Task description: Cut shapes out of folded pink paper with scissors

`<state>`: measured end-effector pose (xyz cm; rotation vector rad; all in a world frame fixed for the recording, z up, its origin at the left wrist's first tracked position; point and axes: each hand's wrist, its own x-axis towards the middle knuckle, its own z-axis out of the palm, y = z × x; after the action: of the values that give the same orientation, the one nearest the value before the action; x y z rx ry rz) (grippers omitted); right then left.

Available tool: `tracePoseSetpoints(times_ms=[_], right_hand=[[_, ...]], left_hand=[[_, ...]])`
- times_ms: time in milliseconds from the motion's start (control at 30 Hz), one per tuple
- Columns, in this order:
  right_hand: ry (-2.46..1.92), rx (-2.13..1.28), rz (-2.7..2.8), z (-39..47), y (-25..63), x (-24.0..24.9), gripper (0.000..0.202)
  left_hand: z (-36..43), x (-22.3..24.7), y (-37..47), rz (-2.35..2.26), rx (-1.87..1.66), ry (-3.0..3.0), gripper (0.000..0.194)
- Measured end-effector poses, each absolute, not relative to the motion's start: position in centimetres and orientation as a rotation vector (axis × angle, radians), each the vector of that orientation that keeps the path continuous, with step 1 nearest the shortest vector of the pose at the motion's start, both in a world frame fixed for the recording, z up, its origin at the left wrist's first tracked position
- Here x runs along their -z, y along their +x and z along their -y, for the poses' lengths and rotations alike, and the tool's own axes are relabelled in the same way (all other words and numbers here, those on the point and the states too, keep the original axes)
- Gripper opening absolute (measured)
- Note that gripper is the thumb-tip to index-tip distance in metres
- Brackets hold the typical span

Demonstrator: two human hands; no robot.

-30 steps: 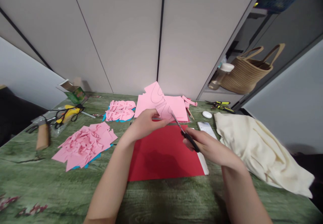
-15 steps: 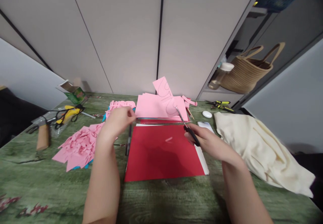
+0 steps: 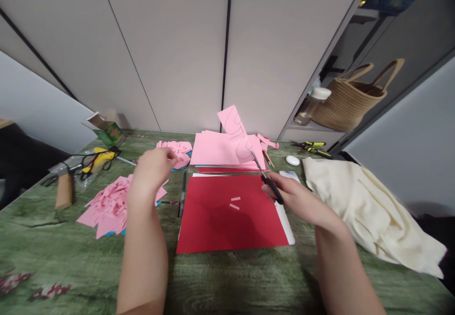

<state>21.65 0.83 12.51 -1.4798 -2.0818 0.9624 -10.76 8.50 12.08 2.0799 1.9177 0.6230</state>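
My right hand [image 3: 293, 194] grips black-handled scissors [image 3: 265, 177], their blades pointing up and away over a pink sheet. On that pile of pink paper [image 3: 213, 148] lies a pink piece with drawn curved outlines [image 3: 232, 121]. My left hand [image 3: 154, 168] hovers with curled, closed fingers near the pink cut-out shapes [image 3: 181, 149]; whatever is between the fingertips is hidden. Beside its forearm rests a heap of pink scraps [image 3: 110, 203] with blue bits beneath. Two small pink strips [image 3: 235, 202] lie on the red sheet [image 3: 213, 229] between my hands.
A dark pen [image 3: 182, 194] lies left of the red sheet. On the left are a yellow tool [image 3: 99, 158], a wooden-handled tool [image 3: 64, 192] and an open green box [image 3: 112, 134]. Yellow-black pliers [image 3: 316, 149], a white oval object [image 3: 292, 160] and cream cloth [image 3: 359, 206] are at right.
My left hand has shifted slightly left and back, uncovering more of the pink cut-outs. Two separate pink strips now show on the red sheet. The scissors have barely moved.
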Motion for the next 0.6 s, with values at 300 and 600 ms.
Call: tracePoseSetpoints(times_ms=[300,600], right_hand=[[-1.522,-0.900,2.141,-0.4,22.2,-13.1,0.030],[-1.524,-0.883,2.184,0.0,22.4,-13.6,0.030]], left_hand=[[-5.9,-12.6,0.3,-1.034,-0.686,1.955,0.030],[-7.5,-12.5,-0.7,-1.009,-1.155,1.672,0.016]])
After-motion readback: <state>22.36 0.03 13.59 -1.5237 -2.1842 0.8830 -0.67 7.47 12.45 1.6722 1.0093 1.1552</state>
